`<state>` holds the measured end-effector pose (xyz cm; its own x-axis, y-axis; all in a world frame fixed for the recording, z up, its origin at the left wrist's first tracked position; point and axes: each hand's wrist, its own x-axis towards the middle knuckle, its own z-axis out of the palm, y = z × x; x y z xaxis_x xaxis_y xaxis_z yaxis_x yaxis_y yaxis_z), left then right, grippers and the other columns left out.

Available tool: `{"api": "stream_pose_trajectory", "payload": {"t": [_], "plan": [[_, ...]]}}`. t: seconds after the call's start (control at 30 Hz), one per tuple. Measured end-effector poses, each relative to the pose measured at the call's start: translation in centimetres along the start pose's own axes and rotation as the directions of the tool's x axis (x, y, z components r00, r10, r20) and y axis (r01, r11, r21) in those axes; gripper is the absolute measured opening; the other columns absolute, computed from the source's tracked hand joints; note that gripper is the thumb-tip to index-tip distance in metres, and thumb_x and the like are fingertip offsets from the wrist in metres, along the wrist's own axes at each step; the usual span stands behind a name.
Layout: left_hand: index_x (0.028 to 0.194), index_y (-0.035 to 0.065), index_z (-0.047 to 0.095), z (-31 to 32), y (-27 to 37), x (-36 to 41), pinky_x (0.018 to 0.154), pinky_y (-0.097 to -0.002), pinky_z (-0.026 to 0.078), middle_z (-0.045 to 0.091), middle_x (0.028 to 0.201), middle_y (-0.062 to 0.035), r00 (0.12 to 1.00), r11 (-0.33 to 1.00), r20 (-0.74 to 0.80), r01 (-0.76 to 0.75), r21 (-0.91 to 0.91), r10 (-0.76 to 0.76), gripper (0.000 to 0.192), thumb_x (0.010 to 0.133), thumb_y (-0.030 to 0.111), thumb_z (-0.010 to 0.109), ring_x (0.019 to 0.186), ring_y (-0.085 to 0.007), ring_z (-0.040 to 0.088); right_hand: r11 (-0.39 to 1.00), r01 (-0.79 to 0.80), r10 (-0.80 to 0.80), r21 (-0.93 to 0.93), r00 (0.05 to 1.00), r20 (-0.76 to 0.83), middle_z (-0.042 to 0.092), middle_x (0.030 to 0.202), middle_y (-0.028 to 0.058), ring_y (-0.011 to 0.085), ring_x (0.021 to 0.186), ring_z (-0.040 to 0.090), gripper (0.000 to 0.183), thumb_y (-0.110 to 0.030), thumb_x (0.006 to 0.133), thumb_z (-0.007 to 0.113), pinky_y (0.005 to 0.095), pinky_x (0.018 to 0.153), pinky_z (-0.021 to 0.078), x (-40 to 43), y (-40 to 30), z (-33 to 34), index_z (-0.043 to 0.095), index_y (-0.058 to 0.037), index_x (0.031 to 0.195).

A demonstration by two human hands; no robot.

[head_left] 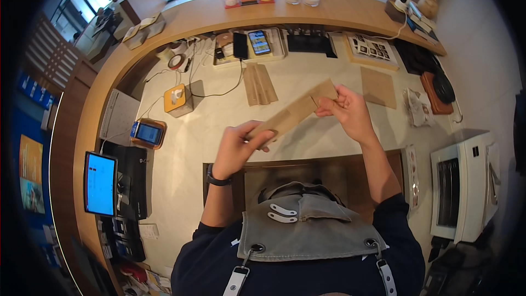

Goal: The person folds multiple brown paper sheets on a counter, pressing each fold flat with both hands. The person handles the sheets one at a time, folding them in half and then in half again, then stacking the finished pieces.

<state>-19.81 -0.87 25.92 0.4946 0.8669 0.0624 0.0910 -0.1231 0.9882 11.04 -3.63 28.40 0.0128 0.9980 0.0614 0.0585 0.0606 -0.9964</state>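
Observation:
A long strip of folded brown kraft paper (294, 116) is held slantwise above the counter between my two hands. My left hand (246, 142) grips its lower left end, thumb on top. The fingers of my right hand (339, 105) pinch it near the upper right end, by a fold or flap. Behind it, several folded brown paper strips (259, 84) lie overlapping on the counter. A flat brown paper piece (378, 87) lies to the right of my right hand.
On the left stand a tissue box (178, 100), a card terminal (148, 133) and a lit screen (100, 183). Two phones rest on a tray (279, 43) at the back. Toward the right are a plastic bag (418, 107), a brown pouch (435, 105) and a white appliance (464, 187). An open drawer (304, 166) lies below my hands.

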Motion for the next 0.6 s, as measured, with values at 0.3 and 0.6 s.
{"api": "stream_pose_trajectory", "payload": {"t": [0.3, 0.6], "plan": [[0.155, -0.0003, 0.048, 5.3, -8.6, 0.9, 0.122, -0.0604, 0.047, 0.054, 0.16, -0.0181, 0.994, 0.547, -0.019, -0.073, -0.834, 0.104, 0.051, 0.113, 0.025, 0.063, 0.146, -0.0359, 0.055, 0.917, -0.082, 0.139, 0.391, 0.983, -0.121, 0.075, 0.126, 0.0193, 0.0287, 0.112, 0.078, 0.036, -0.013, 0.113, 0.063, 0.043, 0.103, 0.0641, -3.2, 8.4, 2.6, 0.057, 0.0068, 0.142], [0.139, 0.0007, 0.06, 4.5, -14.3, 4.6, 0.085, -0.037, 0.068, 0.076, 0.122, -0.013, 0.928, 0.829, -0.184, 0.183, -0.529, -0.323, 0.039, 0.111, 0.027, 0.068, 0.106, -0.0229, 0.079, 0.89, -0.333, 0.374, 0.312, 0.924, -0.081, 0.062, 0.151, 0.0218, 0.029, 0.136, 0.066, 0.048, -0.013, 0.112, 0.065, 0.0419, 0.111, 0.0576, -11.2, 16.7, 3.9, 0.045, 0.0029, 0.152]]}}
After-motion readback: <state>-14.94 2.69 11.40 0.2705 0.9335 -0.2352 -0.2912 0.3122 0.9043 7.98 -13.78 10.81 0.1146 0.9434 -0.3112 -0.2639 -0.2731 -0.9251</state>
